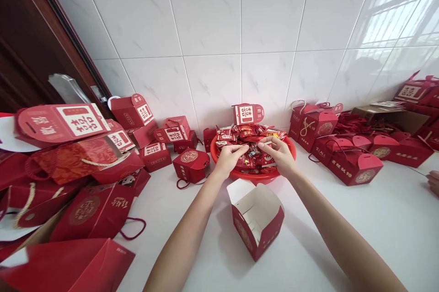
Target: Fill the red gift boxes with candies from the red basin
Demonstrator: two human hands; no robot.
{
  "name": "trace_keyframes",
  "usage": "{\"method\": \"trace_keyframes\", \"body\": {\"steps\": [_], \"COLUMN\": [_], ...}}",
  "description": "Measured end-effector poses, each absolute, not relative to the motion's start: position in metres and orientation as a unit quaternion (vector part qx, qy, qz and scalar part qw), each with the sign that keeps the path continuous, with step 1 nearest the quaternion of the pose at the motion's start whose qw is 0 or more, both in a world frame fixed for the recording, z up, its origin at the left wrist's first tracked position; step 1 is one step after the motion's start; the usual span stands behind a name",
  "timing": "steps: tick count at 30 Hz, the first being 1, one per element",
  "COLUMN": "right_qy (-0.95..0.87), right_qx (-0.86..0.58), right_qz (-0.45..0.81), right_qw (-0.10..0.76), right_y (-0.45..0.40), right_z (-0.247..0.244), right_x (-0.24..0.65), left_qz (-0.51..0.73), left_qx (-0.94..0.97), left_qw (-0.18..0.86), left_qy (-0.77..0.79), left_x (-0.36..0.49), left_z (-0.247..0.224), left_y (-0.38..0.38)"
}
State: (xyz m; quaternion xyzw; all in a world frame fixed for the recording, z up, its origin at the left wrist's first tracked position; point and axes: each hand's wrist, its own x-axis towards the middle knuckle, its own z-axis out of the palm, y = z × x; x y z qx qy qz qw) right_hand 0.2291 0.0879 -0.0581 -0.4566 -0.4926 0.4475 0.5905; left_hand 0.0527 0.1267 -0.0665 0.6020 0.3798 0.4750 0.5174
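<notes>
Both my hands are over a round red basin (291, 151) heaped with small wrapped packets (248, 132), mostly red. The fingertips of my left hand (232, 157) are pinched together at the packets on the left; what they hold is too small to make out. My right hand (275, 151) faces it, thumb and fingers also closed on something hidden among the wrappers. Nearer to me, between my forearms, stands an open red box (257, 219) with a white inside and its flaps up. No packets show inside it.
Many red boxes (85, 209) are piled at the left, smaller ones (191, 164) beside the basin. More closed boxes (346, 159) and a brown carton (391, 116) stand at the right. Another person's hand (434, 182) shows at the right edge. A tiled wall (212, 18) rises behind.
</notes>
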Motion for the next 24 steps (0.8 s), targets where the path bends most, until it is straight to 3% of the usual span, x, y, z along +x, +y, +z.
{"method": "trace_keyframes", "body": {"steps": [11, 16, 24], "right_qy": [-0.496, -0.494, -0.519], "right_qx": [-0.460, -0.441, -0.425], "right_qz": [0.456, 0.428, 0.408], "right_qw": [0.579, 0.615, 0.619], "right_y": [0.088, 0.095, 0.098], "right_z": [-0.059, -0.067, -0.069], "right_x": [0.229, 0.233, 0.233], "left_qz": [0.440, 0.419, 0.063], "left_qx": [0.612, 0.636, 0.850], "left_qw": [0.561, 0.564, 0.462], "left_qy": [0.341, 0.321, 0.246], "left_x": [0.047, 0.032, 0.001], "left_z": [-0.062, -0.050, 0.004], "left_y": [0.122, 0.117, 0.073]}}
